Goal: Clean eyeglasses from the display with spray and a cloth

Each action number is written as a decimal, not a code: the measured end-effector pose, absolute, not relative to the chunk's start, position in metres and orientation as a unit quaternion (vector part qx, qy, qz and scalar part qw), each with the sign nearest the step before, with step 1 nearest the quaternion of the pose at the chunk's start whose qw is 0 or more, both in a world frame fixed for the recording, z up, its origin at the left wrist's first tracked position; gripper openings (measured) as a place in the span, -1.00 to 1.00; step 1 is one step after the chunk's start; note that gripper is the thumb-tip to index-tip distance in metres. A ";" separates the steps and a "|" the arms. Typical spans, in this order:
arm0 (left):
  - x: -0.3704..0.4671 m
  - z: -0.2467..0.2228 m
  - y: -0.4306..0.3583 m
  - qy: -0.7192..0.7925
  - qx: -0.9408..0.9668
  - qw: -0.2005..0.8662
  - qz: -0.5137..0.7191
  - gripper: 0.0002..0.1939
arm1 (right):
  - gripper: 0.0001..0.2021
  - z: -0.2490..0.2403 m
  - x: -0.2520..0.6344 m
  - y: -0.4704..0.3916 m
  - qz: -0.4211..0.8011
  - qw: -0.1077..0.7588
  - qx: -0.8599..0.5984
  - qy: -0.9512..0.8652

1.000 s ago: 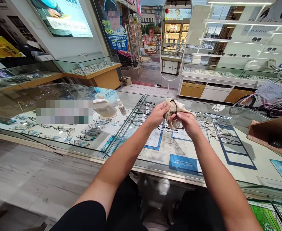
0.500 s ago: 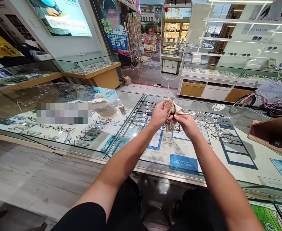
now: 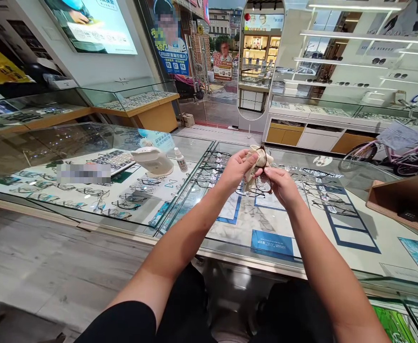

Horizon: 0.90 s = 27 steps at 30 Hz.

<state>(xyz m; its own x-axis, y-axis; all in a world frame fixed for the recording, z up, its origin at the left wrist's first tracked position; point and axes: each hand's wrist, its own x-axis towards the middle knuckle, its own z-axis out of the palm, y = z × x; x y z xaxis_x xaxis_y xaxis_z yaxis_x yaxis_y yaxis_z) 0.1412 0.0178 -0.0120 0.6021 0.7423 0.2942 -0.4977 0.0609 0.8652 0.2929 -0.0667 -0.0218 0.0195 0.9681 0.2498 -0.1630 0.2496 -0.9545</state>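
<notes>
My left hand (image 3: 240, 167) is closed on a beige cloth (image 3: 250, 178), which is bunched around the upper lens of a pair of dark-rimmed glasses (image 3: 265, 183). My right hand (image 3: 282, 185) pinches the middle of the frame from the right. The glasses are held upright on end above the glass counter (image 3: 230, 233), with the lower lens uncovered below my fingers. Rows of eyeglass frames (image 3: 332, 200) lie under the glass to the right of my hands.
A white device (image 3: 154, 161) and a small white bottle (image 3: 180, 159) stand on the counter to the left. A wooden tray (image 3: 402, 205) is at the right. Beyond the counter are an oval mirror (image 3: 253, 102) and a pink bicycle (image 3: 383, 150).
The cloth has shifted and more of the glasses shows, with the lower lens now uncovered. My right hand has moved slightly to the right.
</notes>
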 end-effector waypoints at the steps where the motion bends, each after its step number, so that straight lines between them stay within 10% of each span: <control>1: 0.142 -0.012 0.017 0.116 0.534 0.719 0.430 -0.39 | -0.62 -0.022 0.293 -0.067 0.476 0.599 -0.387 -0.515; 27: 0.140 -0.013 0.019 0.094 0.569 0.717 0.392 -0.39 | -0.60 -0.022 0.293 -0.067 0.501 0.563 -0.408 -0.516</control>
